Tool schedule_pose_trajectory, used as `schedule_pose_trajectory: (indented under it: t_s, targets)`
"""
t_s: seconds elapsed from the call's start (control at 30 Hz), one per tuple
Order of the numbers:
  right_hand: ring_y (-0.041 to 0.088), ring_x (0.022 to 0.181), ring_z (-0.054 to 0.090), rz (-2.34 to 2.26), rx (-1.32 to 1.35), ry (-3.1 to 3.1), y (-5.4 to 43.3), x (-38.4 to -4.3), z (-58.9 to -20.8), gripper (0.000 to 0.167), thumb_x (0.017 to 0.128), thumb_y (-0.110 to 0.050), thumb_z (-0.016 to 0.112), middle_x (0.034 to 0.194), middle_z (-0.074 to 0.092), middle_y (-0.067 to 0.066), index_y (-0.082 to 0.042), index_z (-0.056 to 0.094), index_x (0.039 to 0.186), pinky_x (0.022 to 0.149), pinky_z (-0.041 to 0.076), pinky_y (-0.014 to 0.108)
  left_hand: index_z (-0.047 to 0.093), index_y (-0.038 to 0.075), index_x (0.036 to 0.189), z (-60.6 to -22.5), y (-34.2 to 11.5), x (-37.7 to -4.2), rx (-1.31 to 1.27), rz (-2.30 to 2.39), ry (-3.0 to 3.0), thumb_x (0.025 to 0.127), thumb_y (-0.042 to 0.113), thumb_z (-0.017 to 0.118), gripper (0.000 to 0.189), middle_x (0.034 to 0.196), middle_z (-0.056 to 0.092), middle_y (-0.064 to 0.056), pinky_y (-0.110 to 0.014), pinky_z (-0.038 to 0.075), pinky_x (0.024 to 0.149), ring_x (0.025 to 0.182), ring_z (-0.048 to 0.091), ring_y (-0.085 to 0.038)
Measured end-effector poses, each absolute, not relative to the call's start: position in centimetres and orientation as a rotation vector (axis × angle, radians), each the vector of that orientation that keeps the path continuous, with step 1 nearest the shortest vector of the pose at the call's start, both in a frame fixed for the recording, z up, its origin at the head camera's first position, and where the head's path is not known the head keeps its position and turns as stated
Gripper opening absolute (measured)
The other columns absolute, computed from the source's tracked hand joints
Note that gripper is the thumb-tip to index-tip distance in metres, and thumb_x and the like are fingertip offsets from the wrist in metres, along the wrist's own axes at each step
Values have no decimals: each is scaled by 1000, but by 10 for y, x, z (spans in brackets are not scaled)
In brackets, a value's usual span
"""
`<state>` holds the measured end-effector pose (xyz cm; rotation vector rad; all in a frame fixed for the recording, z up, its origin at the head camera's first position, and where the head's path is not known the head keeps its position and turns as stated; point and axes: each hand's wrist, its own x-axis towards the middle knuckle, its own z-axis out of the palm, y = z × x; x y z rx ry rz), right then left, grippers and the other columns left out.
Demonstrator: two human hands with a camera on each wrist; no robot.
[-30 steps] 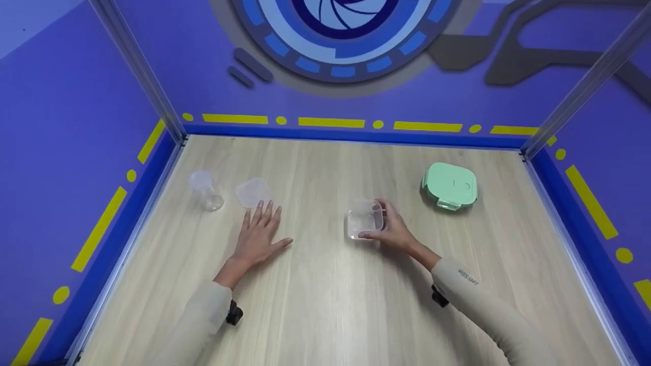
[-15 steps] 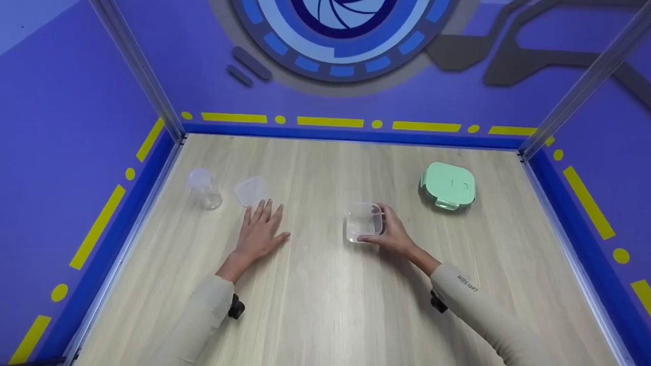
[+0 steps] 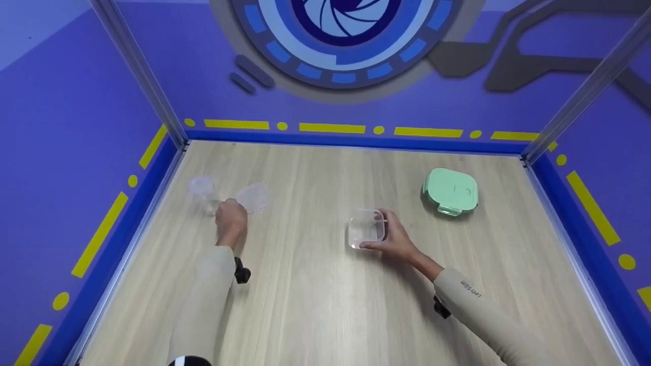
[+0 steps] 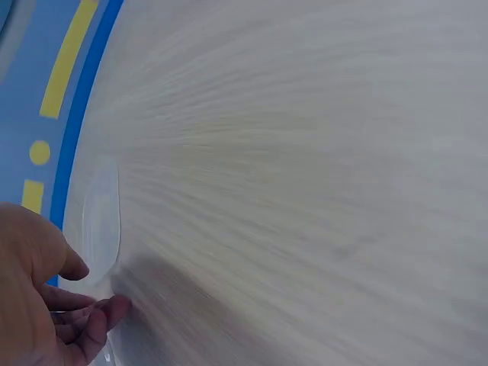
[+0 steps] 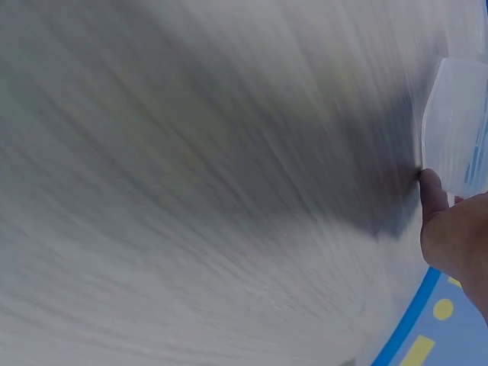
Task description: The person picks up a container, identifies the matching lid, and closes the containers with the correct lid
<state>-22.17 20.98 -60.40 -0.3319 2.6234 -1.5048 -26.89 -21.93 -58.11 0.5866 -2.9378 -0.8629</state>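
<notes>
My left hand point(image 3: 232, 216) pinches a corner of a thin, translucent square lid point(image 3: 254, 197), which stands slightly tilted. In the left wrist view the lid point(image 4: 101, 217) appears as a narrow pale shape, its lower end between the thumb and the curled fingers. Just left of that hand is a clear jar with a whitish round top point(image 3: 202, 185), its base partly behind the fingers. My right hand point(image 3: 395, 239) grips the right side of a clear, square, lidless food container point(image 3: 362, 231), thumb at its near wall. The container point(image 5: 455, 126) is cut off at the right wrist view's edge.
A mint-green lunch box point(image 3: 451, 190) with clip latches sits at the back right of the wooden table point(image 3: 315, 305). Blue printed walls point(image 3: 325, 109) and metal corner posts bound the table at the back and sides.
My left hand has moved from flat below the lid to its left side, the fingers have curled, and the lid has tilted. The right hand still holds the container in about the same place.
</notes>
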Motion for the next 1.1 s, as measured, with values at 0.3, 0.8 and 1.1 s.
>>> schedule_pose_trajectory:
  t_s: [0.3,0.8,1.1]
  targets:
    - [36,131,51,-1469,-362,2615,204,-220,-602,110,65,-25,98,144,48,24,2,33,150,111,44,53,59,-7,113,-578,-228,-274,840,-1070,-2904,100,12,39,31,112,64,-26,-52,51,89,94,56,-32]
    - [35,126,53,-1500,-353,2604,212,-223,-605,108,66,-26,98,141,49,22,0,34,149,107,46,51,68,-2,92,-582,-210,-283,933,-1163,-2746,93,20,60,24,89,65,-14,-47,54,82,83,56,-27]
    - [35,125,55,-1490,-297,2595,211,-223,-604,109,67,-26,98,142,50,20,-2,32,150,104,48,49,66,-9,114,-571,-194,-287,968,-1975,-2282,90,0,58,27,70,67,-3,-20,55,54,56,64,-8]
